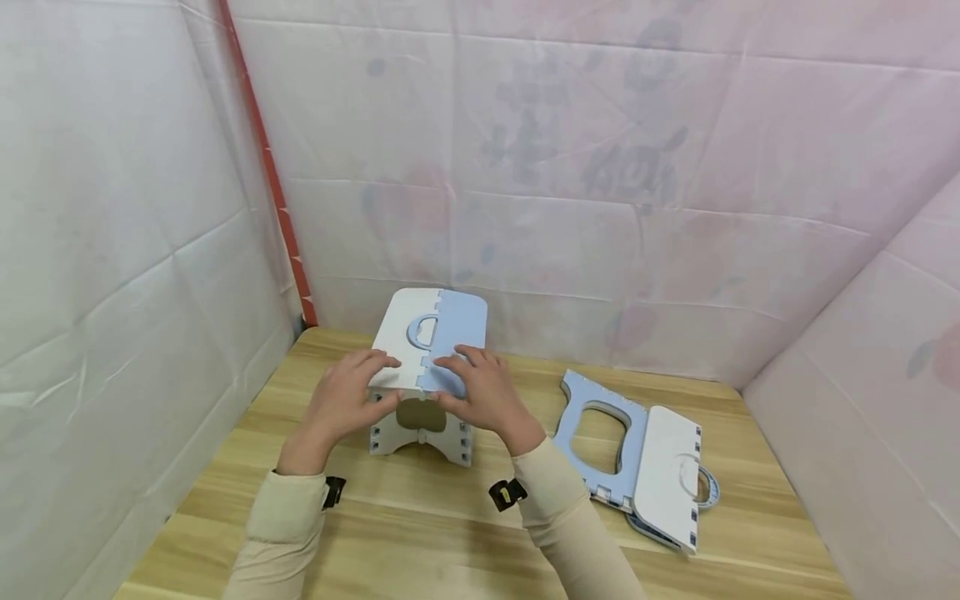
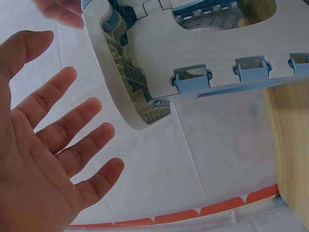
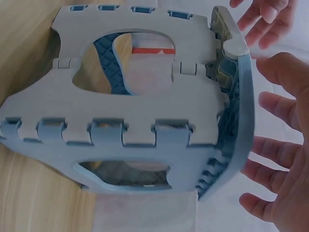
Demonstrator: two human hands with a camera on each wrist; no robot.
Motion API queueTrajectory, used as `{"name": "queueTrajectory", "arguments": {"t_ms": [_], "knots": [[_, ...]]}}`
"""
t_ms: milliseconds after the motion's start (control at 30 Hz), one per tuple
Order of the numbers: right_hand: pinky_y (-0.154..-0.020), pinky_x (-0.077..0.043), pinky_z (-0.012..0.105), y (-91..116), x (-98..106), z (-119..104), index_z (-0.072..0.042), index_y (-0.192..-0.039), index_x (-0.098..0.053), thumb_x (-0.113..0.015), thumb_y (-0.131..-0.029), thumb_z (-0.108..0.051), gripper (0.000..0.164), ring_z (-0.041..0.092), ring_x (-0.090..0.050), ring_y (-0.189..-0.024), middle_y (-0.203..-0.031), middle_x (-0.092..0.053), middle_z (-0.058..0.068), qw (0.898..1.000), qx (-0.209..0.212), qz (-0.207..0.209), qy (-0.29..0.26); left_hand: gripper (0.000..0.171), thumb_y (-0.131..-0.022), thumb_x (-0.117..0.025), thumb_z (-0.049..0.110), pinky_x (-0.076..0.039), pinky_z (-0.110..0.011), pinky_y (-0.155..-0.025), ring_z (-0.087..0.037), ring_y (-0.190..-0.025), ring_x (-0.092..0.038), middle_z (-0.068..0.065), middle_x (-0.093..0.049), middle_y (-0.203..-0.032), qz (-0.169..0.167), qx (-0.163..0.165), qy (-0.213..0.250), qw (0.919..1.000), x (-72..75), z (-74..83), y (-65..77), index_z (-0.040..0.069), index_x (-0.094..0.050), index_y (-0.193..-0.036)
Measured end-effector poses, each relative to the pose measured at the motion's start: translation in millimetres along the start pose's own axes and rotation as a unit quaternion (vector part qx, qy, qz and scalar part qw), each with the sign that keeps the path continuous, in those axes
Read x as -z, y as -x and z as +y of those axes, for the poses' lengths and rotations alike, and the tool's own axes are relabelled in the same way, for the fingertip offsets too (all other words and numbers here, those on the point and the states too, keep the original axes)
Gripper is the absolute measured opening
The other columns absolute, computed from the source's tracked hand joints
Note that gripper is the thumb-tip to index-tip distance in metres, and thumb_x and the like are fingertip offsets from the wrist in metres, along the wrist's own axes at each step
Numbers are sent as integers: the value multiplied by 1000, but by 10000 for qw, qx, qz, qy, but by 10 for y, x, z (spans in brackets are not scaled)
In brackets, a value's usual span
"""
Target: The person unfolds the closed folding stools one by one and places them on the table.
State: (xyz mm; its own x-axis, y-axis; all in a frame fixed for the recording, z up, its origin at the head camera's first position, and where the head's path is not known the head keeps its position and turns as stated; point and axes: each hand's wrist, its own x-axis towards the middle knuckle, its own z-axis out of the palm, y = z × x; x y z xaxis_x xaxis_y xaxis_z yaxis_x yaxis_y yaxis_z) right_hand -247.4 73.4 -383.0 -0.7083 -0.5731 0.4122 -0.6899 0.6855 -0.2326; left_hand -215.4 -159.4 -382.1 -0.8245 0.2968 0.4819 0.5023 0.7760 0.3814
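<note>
A folding step stool [image 1: 405, 321], its top half white and half light blue, stands unfolded on the wooden table. Over the white half of its near end, my left hand [image 1: 345, 396] is held with fingers spread. My right hand [image 1: 487, 387] is at the blue half, its fingers also apart. In the left wrist view, a gap shows between the left fingers [image 2: 79, 118] and the stool's edge. The right wrist view has the right fingertips [image 3: 270, 150] close along the blue rim of the top, and the hinged white end panel [image 3: 145, 108] faces that camera.
To the right, a second folding stool [image 1: 667, 467] lies partly folded, its blue frame [image 1: 566, 433] spread to the left and a handle loop [image 1: 708, 487] at its right side. White printed sheeting [image 1: 525, 167] encloses the table [image 1: 420, 533] behind and at both sides.
</note>
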Motion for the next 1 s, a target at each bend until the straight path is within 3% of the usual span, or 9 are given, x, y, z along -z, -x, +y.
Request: {"name": "queueTrajectory", "arguments": {"t_ms": [233, 500, 800, 1000], "knots": [[-85, -37, 59, 178, 114, 100, -12, -116, -64, -70, -81, -31, 40, 38, -46, -115, -123, -54, 19, 10000, -72, -30, -37, 40, -78, -71, 36, -41, -55, -79, -30, -105, -54, -8, -59, -115, -126, -305, -322, 9989, -55, 146, 52, 13, -64, -110], [-92, -34, 60, 313, 283, 151, -12, -119, -63, -71, -81, -30, 43, 40, -42, -120, -129, -49, 20, 9968, -533, -599, -41, 41, -76, -72, 37, -43, -50, -78, -26, -102, -56, -6, -59, -114, -170, -423, -541, 9975, -163, 286, 11, 15, -64, -110], [-93, -32, 62, 436, 407, 191, -15, -121, -63, -72, -80, -35, 46, 42, -40, -121, -134, -44, 21, 9891, -1055, -1019, 164, 40, -75, -73, 36, -42, -53, -80, -30, -106, -53, -11, -57, -117, -271, -544, -362, 9975, -318, 420, -1, 15, -65, -108], [-87, -35, 65, 530, 421, 253, -16, -120, -64, -72, -79, -38, 47, 45, -45, -115, -133, -45, 23, 9892, -1083, -910, 372, 37, -73, -74, 34, -42, -53, -80, -30, -104, -54, -11, -58, -115, -88, -818, -263, 9963, -415, 547, -20, 16, -66, -104]]}}
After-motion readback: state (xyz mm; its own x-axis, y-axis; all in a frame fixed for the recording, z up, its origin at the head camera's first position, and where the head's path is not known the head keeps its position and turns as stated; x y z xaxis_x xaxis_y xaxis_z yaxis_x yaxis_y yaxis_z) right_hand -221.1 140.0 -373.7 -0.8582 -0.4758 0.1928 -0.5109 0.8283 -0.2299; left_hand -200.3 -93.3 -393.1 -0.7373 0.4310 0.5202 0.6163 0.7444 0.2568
